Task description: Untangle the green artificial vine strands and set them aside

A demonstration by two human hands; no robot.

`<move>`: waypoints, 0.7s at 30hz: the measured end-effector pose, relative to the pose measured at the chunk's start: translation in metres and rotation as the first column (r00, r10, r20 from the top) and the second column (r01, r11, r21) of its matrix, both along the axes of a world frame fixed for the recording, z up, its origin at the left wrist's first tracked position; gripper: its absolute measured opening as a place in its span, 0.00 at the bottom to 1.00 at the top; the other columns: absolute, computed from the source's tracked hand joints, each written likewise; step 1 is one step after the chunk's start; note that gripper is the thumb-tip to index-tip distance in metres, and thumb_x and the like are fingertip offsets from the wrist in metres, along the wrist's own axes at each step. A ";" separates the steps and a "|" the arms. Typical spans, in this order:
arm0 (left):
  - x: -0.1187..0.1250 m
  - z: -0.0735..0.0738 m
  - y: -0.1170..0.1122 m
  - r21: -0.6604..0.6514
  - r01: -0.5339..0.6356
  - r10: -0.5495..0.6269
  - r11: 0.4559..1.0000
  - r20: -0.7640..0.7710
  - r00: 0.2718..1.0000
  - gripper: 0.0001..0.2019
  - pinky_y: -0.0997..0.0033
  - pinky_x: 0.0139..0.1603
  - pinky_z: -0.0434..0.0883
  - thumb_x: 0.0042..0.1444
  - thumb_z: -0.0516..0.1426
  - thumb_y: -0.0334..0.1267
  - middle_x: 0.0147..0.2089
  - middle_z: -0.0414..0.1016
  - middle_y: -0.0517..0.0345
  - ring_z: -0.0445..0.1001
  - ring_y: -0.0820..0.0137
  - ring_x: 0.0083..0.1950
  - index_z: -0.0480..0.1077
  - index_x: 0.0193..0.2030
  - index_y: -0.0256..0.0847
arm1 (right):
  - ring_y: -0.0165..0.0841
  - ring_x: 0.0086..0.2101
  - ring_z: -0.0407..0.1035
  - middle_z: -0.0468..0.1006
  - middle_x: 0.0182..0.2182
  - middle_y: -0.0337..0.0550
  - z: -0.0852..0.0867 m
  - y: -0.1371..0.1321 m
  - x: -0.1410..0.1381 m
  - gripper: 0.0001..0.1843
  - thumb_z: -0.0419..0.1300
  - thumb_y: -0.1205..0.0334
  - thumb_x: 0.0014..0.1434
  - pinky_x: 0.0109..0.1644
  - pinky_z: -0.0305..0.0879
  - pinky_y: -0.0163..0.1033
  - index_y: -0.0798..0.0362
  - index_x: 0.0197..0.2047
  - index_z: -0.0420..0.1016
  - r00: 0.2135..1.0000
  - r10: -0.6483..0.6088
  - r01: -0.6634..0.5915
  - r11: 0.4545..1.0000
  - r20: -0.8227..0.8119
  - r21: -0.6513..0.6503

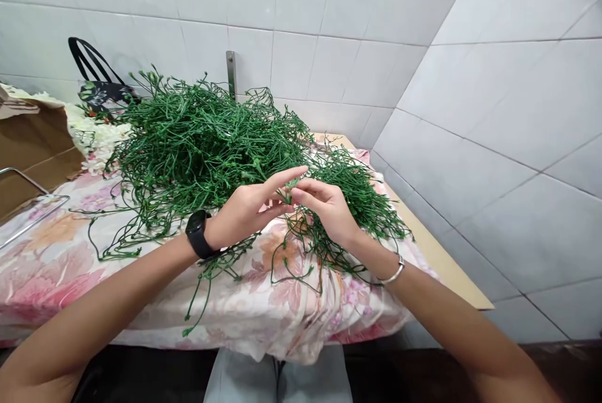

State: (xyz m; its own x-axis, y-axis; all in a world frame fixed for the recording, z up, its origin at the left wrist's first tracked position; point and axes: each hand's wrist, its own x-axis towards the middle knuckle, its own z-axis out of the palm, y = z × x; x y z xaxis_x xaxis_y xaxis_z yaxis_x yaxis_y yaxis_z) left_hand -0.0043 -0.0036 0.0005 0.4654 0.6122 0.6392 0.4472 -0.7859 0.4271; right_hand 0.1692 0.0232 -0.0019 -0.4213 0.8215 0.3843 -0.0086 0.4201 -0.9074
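Observation:
My left hand (249, 209), with a black band on its wrist, pinches a small green artificial flower stem (288, 193) between thumb and fingers, its index finger stretched out. From the other side my right hand (329, 210) meets it, thumb and fingertips closed on the same stem's tip. A large tangled heap of green plastic stems (202, 133) lies just behind my left hand. Beside and beyond my right hand spreads a smaller bundle of stems (362, 193). Several loose stems (296, 274) trail over the cloth below my hands.
A floral tablecloth (164, 303) covers the table. White artificial flowers (106, 136) and an open cardboard box (37, 146) are at the left, with a metal wire frame (35, 221) in front. A dark floral bag (103, 93) stands by the tiled wall (301, 68); another wall closes the right side.

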 end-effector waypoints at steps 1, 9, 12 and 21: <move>0.001 0.000 -0.001 0.012 -0.008 0.008 1.000 0.003 1.000 0.26 0.81 0.37 0.69 0.55 0.54 0.36 0.37 0.76 0.61 0.75 0.77 0.35 0.52 0.60 0.42 | 0.24 0.29 0.64 0.71 0.26 0.36 0.000 0.001 0.000 0.05 0.60 0.60 0.51 0.36 0.60 0.32 0.53 0.28 0.73 0.999 0.001 -0.001 1.000 -0.033 -0.020; 0.000 0.004 0.002 0.063 -0.204 0.201 0.977 0.058 0.978 0.10 0.81 0.34 0.67 0.57 0.52 0.40 0.33 0.76 0.58 0.74 0.76 0.34 0.68 0.41 0.37 | 0.22 0.29 0.66 0.72 0.25 0.34 0.011 0.005 0.012 0.02 0.58 0.66 0.50 0.38 0.61 0.31 0.53 0.27 0.70 0.957 -0.025 -0.004 0.995 -0.288 -0.098; -0.002 0.006 0.002 0.077 -0.229 0.226 0.970 0.049 0.973 0.10 0.81 0.30 0.65 0.57 0.51 0.42 0.29 0.74 0.60 0.71 0.78 0.29 0.68 0.38 0.38 | 0.25 0.30 0.69 0.74 0.27 0.37 0.012 0.003 0.011 0.02 0.56 0.65 0.53 0.39 0.64 0.35 0.53 0.29 0.66 0.958 0.089 -0.128 0.983 -0.271 -0.131; -0.017 0.005 0.012 0.226 -0.343 0.362 0.912 -0.047 0.931 0.14 0.79 0.20 0.52 0.57 0.50 0.47 0.16 0.64 0.65 0.56 0.81 0.16 0.72 0.34 0.41 | 0.27 0.28 0.71 0.75 0.28 0.39 0.012 0.001 0.010 0.06 0.52 0.64 0.55 0.35 0.67 0.36 0.54 0.28 0.58 0.953 0.182 -0.234 0.949 -0.243 -0.209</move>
State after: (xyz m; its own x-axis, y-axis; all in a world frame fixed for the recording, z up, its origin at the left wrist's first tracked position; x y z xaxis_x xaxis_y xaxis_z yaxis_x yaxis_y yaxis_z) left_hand -0.0209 0.0088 0.0050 0.3033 0.6025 0.7382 0.7392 -0.6376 0.2167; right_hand 0.1790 0.0243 0.0100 -0.5200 0.8017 0.2948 -0.2813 0.1651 -0.9453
